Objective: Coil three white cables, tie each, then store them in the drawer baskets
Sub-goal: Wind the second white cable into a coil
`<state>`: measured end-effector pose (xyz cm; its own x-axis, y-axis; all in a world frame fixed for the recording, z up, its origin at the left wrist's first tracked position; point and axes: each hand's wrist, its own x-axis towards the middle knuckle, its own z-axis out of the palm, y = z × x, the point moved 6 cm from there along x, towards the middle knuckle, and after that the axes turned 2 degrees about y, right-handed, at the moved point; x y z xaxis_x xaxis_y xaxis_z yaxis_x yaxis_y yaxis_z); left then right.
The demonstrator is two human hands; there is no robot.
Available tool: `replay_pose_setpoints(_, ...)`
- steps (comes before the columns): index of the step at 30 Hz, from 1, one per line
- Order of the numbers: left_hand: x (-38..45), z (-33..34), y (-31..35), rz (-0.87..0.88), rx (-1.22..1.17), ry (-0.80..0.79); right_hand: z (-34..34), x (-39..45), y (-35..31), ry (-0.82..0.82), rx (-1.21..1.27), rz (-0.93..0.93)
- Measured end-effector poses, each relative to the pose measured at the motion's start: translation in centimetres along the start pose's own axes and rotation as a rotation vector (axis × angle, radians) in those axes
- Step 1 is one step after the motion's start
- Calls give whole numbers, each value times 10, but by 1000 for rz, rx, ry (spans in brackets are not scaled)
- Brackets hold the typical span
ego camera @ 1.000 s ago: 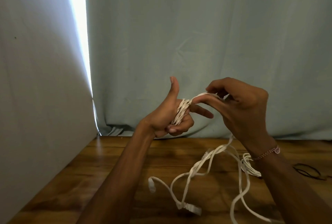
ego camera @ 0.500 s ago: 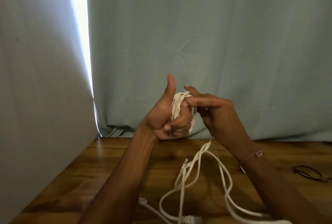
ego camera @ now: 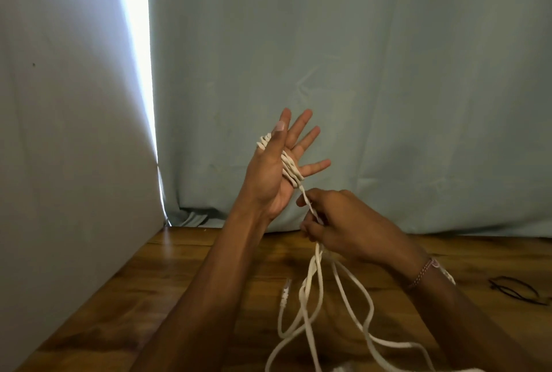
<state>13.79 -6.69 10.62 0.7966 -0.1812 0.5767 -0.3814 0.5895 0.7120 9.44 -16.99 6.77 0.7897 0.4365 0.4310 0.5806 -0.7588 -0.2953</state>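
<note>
Up above the table (ego camera: 185, 276), the left hand (ego camera: 279, 168) spreads flat, white cable (ego camera: 291, 170) looped round its palm. Right hand (ego camera: 337, 222) pinches the strand below; slack trails across bare wood, far from the left edge.

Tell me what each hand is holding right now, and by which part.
The right hand pinches the white cable just below the coil. The left hand is spread open, gripping nothing; the coil is simply looped around its palm.
</note>
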Motion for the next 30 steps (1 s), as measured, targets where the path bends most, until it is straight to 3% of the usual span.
replay_pose_setpoints(7, 7, -16, -2, 111, 296, 90, -18, -10, -6, -40, 130, 10)
replay_pose_setpoints(13, -1, -4, -1, 193, 851, -81, -41, -18, -15, 114, 360, -45)
replay_pose_setpoints(17, -5, 4, 0, 270, 1133, -129, -39, -17, -11, 59, 595, -16)
replay_pose_setpoints(22, -3, -9, 3, 258, 1060, -79, -35, -12, -9, 100, 610, -64)
replay_pose_setpoints(25, -2, -18, 0, 119, 1040, -66, -33, -8, -2, 138, 550, -77)
replay_pose_setpoints(30, -11, -27, -4, -78, 873, -281, -30, -6, 16, -10, 605, -17)
